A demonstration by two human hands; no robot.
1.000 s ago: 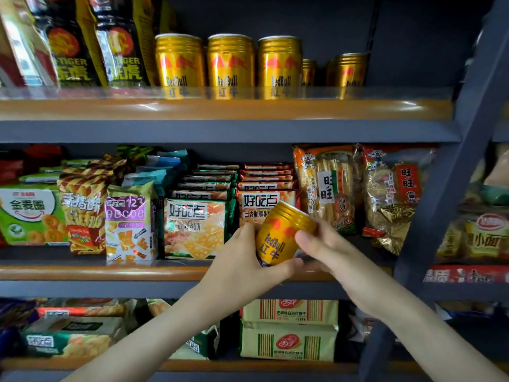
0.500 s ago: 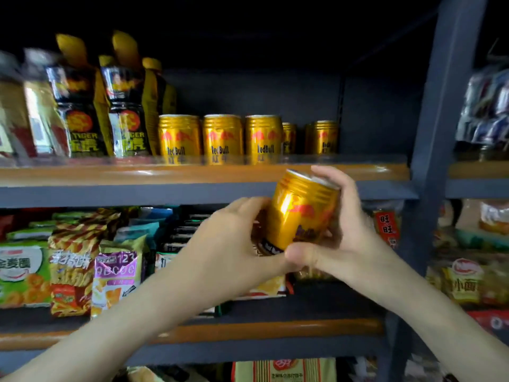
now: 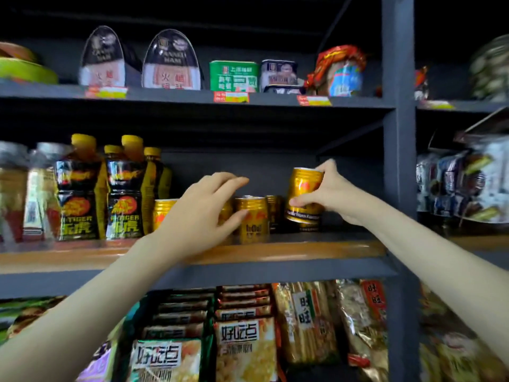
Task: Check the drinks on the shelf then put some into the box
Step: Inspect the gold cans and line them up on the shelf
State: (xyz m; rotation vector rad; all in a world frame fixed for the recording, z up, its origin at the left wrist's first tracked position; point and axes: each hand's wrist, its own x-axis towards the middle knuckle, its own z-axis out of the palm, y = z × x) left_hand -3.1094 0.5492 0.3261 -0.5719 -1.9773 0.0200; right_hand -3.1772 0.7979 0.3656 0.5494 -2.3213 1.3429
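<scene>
Far left on the drinks shelf (image 3: 303, 250) there are a couple of clear jars (image 3: 16, 194), too blurry to read. Right beside them is a bunch of Tiger bottles (image 3: 80, 199) with yellow caps, upright, in rows going back. Then the row of gold cans (image 3: 252, 216) starts, just beside the bottles, all standing upright near the front edge.

The left hand (image 3: 198, 213) is reaching in right in front of that row and covers a can or two. Its fingers are loosely curved and spread, not wrapped round anything. The thumb tip sits right at the side of the front can with the label showing, but I honestly can't tell if it touches.

Moving right, the held can (image 3: 304, 197) is at the right end of the row, over the same shelf and tilted a bit. Its base looks just clear of the board, though that's hard to be sure of. The right hand (image 3: 336, 194) has a proper grip on it, with the thumb across the front low down and the fingers over the top and far side.

Right of that is the dark upright post (image 3: 399, 133). Past it is the next bay, with wrapped packets (image 3: 454, 183) too blurred to name.

The shelf above has oval ham tins (image 3: 170, 62) and a green tin (image 3: 234, 75). The shelf below is all snack packs (image 3: 245, 348).
</scene>
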